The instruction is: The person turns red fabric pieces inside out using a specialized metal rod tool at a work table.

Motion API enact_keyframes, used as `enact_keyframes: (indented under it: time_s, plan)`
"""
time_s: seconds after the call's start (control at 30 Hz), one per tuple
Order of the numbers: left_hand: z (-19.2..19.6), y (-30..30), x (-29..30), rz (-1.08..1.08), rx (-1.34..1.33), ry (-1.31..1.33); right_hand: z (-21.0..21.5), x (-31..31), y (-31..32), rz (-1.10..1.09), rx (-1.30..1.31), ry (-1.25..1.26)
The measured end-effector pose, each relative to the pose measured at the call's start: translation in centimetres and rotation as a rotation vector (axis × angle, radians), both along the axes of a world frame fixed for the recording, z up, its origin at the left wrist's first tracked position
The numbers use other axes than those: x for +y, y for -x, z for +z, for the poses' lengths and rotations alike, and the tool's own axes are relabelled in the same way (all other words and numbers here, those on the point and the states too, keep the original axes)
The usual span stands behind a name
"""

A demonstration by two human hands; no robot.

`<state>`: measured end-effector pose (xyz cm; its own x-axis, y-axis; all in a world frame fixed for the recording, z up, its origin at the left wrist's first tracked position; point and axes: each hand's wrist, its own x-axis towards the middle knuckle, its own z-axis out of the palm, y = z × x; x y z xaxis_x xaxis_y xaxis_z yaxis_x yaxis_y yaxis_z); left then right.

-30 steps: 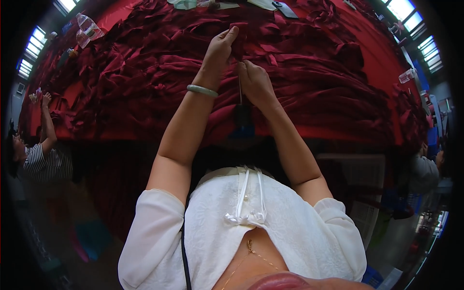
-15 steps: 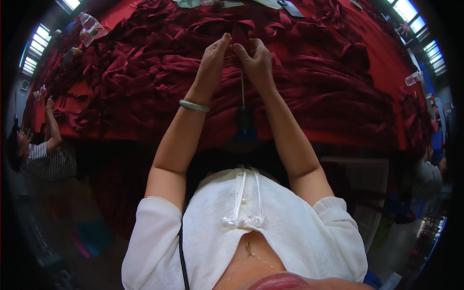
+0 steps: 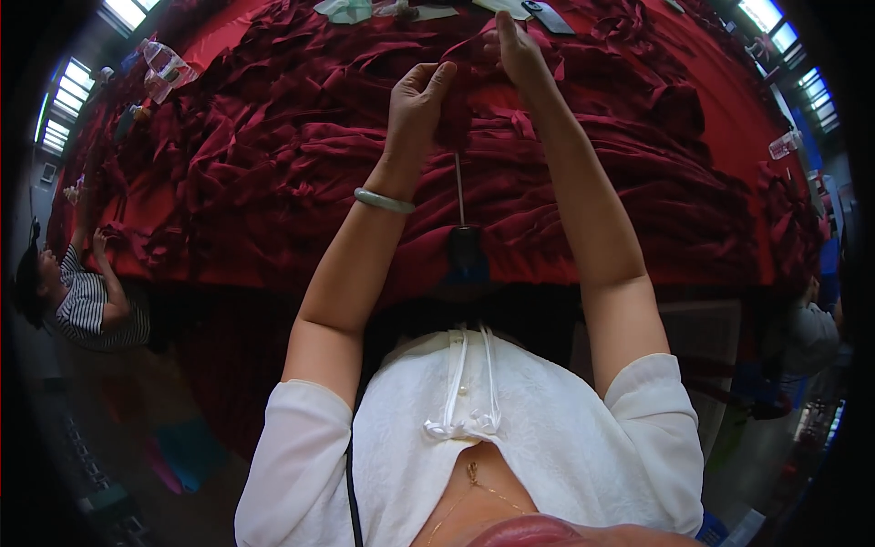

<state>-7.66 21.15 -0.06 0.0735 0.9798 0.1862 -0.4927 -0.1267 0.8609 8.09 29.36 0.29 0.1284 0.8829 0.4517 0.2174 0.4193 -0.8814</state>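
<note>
Dark red fabric strips (image 3: 319,164) lie heaped in loose folds over the table before me. My left hand (image 3: 417,98), with a pale bangle (image 3: 384,201) on its wrist, is closed in a pinch on one fabric strip (image 3: 467,47). That strip runs up and across to my right hand (image 3: 521,56), which is farther out, with its fingers curled round it and the thumb pointing up. Below the hands, a thin metal rod (image 3: 459,187) rises from a black holder (image 3: 465,248) at the table's near edge; dark red fabric hides its top.
A clear plastic bottle (image 3: 169,66) lies at the far left, another bottle (image 3: 784,144) at the right. A phone (image 3: 549,16) and a pale green plastic bag (image 3: 344,9) lie at the far edge. A person in a striped shirt (image 3: 84,296) works at the left; another person's sleeve (image 3: 807,337) shows at the right.
My hands were close together above the rod. The right hand has moved away, up and to the right, drawing the strip out; the left has shifted only slightly.
</note>
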Motion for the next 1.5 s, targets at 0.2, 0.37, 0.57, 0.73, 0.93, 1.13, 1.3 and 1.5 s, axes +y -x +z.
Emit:
enact_keyframes:
  time_s: [0.2, 0.37, 0.57, 0.73, 0.93, 1.13, 1.3, 1.5]
  plan:
    - [-0.9, 0.6, -0.9, -0.057, -0.063, 0.073, 12.8, 5.7, 3.5, -0.174, -0.835, -0.108]
    - [-0.9, 0.7, -1.4, -0.053, -0.158, 0.075, 5.7, 1.7, 3.5, -0.276, -0.776, -0.125]
    - [-1.2, 0.1, -2.7, -0.004, -0.273, 0.059, 0.1, -6.9, 2.0, 0.039, -0.065, 0.104]
    - [-2.0, 1.0, -2.9, 0.006, -0.223, 0.060, -0.5, -10.9, 5.2, 0.064, -0.133, 0.034]
    - [0.4, 2.3, 0.3, -0.197, -0.119, 0.081, -1.5, -11.4, 5.8, 0.134, -0.050, -0.036]
    - [1.0, 1.5, 0.9, -0.174, -0.170, 0.114, -2.3, -12.2, 5.5, 0.130, -0.102, 0.036]
    - [-0.3, 1.6, 1.1, -0.172, -0.285, 0.086, -2.1, -12.6, 5.5, 0.132, -0.107, 0.021]
    - [-0.7, 1.7, 0.2, -0.137, -0.300, 0.114, -1.8, -13.9, 5.5, 0.092, -0.109, 0.051]
